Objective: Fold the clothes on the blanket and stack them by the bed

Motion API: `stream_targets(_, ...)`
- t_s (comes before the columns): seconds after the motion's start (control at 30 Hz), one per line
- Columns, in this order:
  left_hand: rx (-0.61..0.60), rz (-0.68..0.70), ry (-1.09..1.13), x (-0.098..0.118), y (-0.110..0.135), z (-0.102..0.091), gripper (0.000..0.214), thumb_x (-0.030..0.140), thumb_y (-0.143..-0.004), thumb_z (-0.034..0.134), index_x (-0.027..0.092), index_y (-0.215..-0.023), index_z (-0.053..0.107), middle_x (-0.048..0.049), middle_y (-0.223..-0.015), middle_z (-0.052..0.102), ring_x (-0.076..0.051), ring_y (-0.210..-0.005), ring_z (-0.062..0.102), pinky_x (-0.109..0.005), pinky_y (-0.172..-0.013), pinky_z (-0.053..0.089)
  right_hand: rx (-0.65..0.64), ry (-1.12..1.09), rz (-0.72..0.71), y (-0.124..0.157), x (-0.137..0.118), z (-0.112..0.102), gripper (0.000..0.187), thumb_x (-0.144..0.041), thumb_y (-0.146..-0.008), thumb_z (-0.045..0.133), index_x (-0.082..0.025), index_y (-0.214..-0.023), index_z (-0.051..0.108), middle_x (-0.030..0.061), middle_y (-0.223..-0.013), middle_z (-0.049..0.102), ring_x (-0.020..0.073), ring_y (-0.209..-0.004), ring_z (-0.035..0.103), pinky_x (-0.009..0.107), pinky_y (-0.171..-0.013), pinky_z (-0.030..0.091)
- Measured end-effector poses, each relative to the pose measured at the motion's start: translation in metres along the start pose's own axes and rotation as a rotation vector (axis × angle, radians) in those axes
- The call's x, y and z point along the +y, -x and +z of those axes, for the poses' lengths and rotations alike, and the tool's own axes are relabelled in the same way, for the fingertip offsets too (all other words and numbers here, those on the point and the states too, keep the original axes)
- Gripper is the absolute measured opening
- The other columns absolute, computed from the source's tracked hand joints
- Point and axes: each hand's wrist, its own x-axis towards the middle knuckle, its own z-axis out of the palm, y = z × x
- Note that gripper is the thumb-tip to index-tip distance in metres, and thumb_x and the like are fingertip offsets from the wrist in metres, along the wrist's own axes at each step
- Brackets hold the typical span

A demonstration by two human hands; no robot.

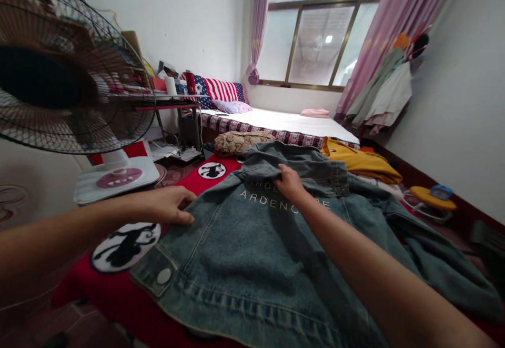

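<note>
A bed (292, 122) with a white sheet runs under the window (319, 42) at the far end of the room, pink curtains (398, 27) hanging at either side. In the foreground, a denim jacket (252, 253) lies spread back-up, pale lettering across its shoulders, on a red cloth (114, 279) printed with black-and-white roundels. A standing fan (67, 69) fills the upper left, its pale base (116, 178) just beside the cloth. A yellow garment (361, 161) lies heaped beyond the jacket's far edge, with a patterned brown bag (240, 141) to its left. The left hand (169, 204) rests at the jacket's left edge, fingers curled, its grip pinched on the denim there. The right hand (290, 184) lies near the collar, over the lettering, its grip closed on a fold of the fabric.
</note>
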Motion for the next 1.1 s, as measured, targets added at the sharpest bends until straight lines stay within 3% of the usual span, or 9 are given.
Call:
stream_targets(0.17, 0.003, 0.137, 0.070, 0.079, 0.002, -0.019, 0.017, 0.032, -0.070, 0.064, 0.017, -0.075, 0.060, -0.0008, -0.061, 0.061, -0.015, -0.053, 0.057, -0.022, -0.046, 0.042, 0.343, -0.025, 0.069, -0.043, 0.024, -0.048, 0.040, -0.009, -0.075, 0.047, -0.007, -0.110, 0.066, 0.0182, -0.109, 0.065, 0.0291, -0.106, 0.058, 0.043, -0.100, 0.043)
stream_targets(0.3, 0.009, 0.288, 0.056, 0.123, -0.014, 0.014, 0.007, 0.022, -0.070, 0.060, 0.017, -0.074, 0.060, 0.0016, -0.058, 0.059, -0.012, -0.052, 0.055, -0.020, -0.045, 0.038, 0.500, -0.040, 0.212, -0.044, 0.056, -0.063, 0.044, -0.007, -0.075, 0.042, -0.004, -0.114, 0.062, 0.0191, -0.111, 0.061, 0.0291, -0.111, 0.053, 0.044, -0.103, 0.039)
stream_targets(0.53, -0.043, 0.314, 0.092, 0.119, -0.075, 0.140, 0.010, 0.025, -0.071, 0.067, 0.017, -0.069, 0.060, -0.0015, -0.063, 0.063, -0.015, -0.058, 0.060, -0.022, -0.050, 0.040, 0.380, -0.093, 0.352, 0.015, 0.117, 0.001, 0.044, -0.013, -0.077, 0.037, -0.003, -0.111, 0.064, 0.0221, -0.110, 0.060, 0.0301, -0.106, 0.055, 0.043, -0.098, 0.043)
stream_targets(0.67, -0.376, 0.267, 0.289, 0.118, -0.093, 0.133, 0.037, 0.052, -0.080, 0.061, 0.016, -0.072, 0.061, -0.0036, -0.064, 0.065, -0.017, -0.058, 0.064, -0.024, -0.051, 0.048, 0.411, -0.119, 0.313, 0.024, 0.136, 0.020, 0.043, -0.016, -0.076, 0.039, -0.010, -0.109, 0.067, 0.0170, -0.106, 0.063, 0.0280, -0.104, 0.057, 0.043, -0.097, 0.044)
stream_targets(0.73, -0.214, 0.317, 0.278, 0.122, -0.105, 0.109, 0.033, 0.045, -0.086, 0.056, 0.014, -0.077, 0.064, -0.0058, -0.072, 0.069, -0.018, -0.063, 0.066, -0.027, -0.058, 0.052, 0.444, -0.138, 0.286, 0.023, 0.140, 0.020, 0.042, -0.018, -0.075, 0.041, -0.012, -0.107, 0.068, 0.0165, -0.105, 0.064, 0.0278, -0.104, 0.057, 0.043, -0.097, 0.044)
stream_targets(0.83, 0.476, 0.438, 0.077, 0.124, -0.137, 0.077, 0.030, 0.029, -0.089, 0.050, 0.012, -0.107, 0.066, -0.0119, -0.107, 0.070, -0.021, -0.099, 0.066, -0.032, -0.089, 0.051, 0.463, -0.186, 0.269, 0.022, 0.139, 0.015, 0.038, -0.021, -0.075, 0.044, -0.013, -0.103, 0.069, 0.0155, -0.104, 0.065, 0.0274, -0.103, 0.057, 0.043, -0.097, 0.044)
stream_targets(0.9, 0.812, 0.373, -0.074, 0.118, -0.165, 0.071, 0.048, 0.028, -0.092, 0.046, 0.009, -0.136, 0.049, -0.0176, -0.141, 0.049, -0.025, -0.133, 0.044, -0.037, -0.110, 0.036, 0.488, -0.232, 0.272, 0.023, 0.135, 0.010, 0.035, -0.024, -0.077, 0.044, -0.015, -0.100, 0.069, 0.0145, -0.103, 0.066, 0.0269, -0.102, 0.058, 0.043, -0.097, 0.044)
stream_targets(0.97, 0.830, 0.224, -0.230, 0.108, -0.191, 0.077, 0.066, 0.039, -0.094, 0.045, 0.005, -0.148, 0.029, -0.0221, -0.156, 0.023, -0.030, -0.146, 0.019, -0.044, -0.118, 0.022, 0.548, -0.261, 0.289, 0.027, 0.131, 0.004, 0.032, -0.029, -0.080, 0.043, -0.015, -0.095, 0.068, 0.0144, -0.101, 0.066, 0.0269, -0.100, 0.058, 0.043, -0.095, 0.044)
stream_targets(1.1, 0.552, 0.122, -0.439, 0.090, -0.220, 0.103, 0.078, 0.058, -0.093, 0.036, 0.007, -0.151, 0.025, -0.0234, -0.158, 0.009, -0.037, -0.147, 0.005, -0.054, -0.118, 0.012, 0.667, -0.230, 0.392, 0.037, 0.123, -0.011, 0.032, -0.029, -0.084, 0.035, -0.018, -0.080, 0.065, 0.0151, -0.095, 0.064, 0.0283, -0.098, 0.056, 0.043, -0.094, 0.043)
